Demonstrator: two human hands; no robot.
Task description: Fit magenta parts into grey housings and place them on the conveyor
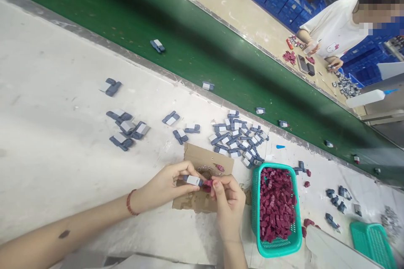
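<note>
My left hand pinches a small blue-grey plastic part with a pale flat top. Between the fingertips of my right hand is a small dark-red plastic piece, its end against the right end of the blue-grey part. Whether the two are joined I cannot tell. Both hands are over a brown cardboard sheet, on which another dark-red piece lies beyond my fingers. Right of my right hand stands a green basket full of dark-red pieces.
A heap of blue-grey parts lies beyond the cardboard, with several more to its left. The green conveyor belt crosses behind, carrying spaced parts. A second green basket stands at right. Across the belt a person in a white shirt handles small parts.
</note>
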